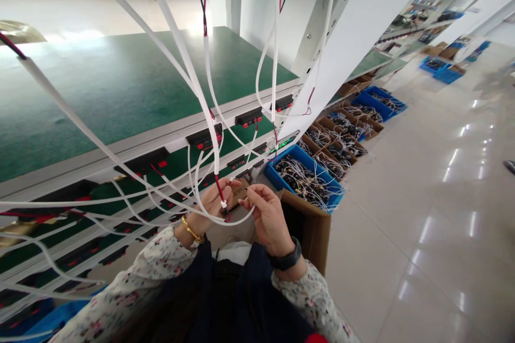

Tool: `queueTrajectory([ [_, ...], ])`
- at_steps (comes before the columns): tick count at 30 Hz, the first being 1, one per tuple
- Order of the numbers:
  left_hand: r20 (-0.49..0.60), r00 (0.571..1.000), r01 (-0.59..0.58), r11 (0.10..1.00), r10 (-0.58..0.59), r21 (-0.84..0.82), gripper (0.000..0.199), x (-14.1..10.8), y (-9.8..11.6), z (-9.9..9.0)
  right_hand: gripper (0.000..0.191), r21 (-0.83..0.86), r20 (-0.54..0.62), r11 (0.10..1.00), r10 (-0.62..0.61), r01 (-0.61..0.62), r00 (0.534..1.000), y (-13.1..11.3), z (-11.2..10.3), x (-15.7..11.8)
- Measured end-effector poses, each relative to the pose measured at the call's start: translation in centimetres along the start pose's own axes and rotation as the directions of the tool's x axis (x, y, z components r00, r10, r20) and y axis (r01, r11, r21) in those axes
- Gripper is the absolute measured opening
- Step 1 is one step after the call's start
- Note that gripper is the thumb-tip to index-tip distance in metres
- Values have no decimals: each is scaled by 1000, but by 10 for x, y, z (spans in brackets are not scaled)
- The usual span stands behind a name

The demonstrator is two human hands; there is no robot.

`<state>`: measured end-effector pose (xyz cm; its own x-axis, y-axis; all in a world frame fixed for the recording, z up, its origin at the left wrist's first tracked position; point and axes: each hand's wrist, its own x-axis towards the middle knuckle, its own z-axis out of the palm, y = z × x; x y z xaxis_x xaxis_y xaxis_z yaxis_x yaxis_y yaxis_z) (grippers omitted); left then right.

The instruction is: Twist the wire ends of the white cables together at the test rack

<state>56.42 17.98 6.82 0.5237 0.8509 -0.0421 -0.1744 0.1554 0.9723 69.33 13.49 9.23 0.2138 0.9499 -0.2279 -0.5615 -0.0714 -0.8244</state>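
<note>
My right hand (269, 221) is closed in a pinch, with a white cable (240, 221) curving up into its fingers. A tiny dark piece shows at its fingertips. My left hand (215, 199) faces it closely, fingers curled; whatever they hold is too small to make out. In front of the left palm hangs a second white cable (214, 153), whose red and black wires run into a small white connector (224, 204). The looped cable joins by thin wires just below that connector.
Black-and-red spring terminals (206, 137) line the rack rail, with white cables strung between them. Behind lies a green shelf (120, 80). A cardboard box (317, 233) stands beside my right arm. Beyond it are a blue crate (336, 193) of cabled parts and several more boxes.
</note>
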Motion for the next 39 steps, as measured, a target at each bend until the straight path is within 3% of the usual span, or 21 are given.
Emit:
queueTrajectory([
  [4,64,998,-24,990,15,140,51,-2,0,-3,20,19,-14,1000,14,-14,1000,3,-1,3],
  [7,10,998,-69,955,69,289,45,-6,9,-4,20,27,3,1000,2,-2,1000,3,0,2],
  [11,-54,998,-16,917,41,400,43,-10,17,-5,20,14,5,999,-29,29,1000,-1,4,-2],
  [15,-51,998,-26,934,47,355,43,-11,15,-4,18,-21,10,997,-72,72,997,-3,5,-7],
  [19,-149,987,-30,970,67,242,23,-14,16,2,16,-83,25,992,-94,96,995,-1,4,-11],
  [24,-214,975,-27,982,68,188,22,-16,16,4,12,-202,40,966,-155,160,987,-3,4,-14],
  [30,-198,980,9,1000,-10,-6,26,-14,5,1,5,-415,126,867,-245,275,961,-14,9,-20],
  [39,-151,987,-43,994,59,103,19,-15,0,-1,10,-671,201,650,-304,357,931,-21,11,-26],
])
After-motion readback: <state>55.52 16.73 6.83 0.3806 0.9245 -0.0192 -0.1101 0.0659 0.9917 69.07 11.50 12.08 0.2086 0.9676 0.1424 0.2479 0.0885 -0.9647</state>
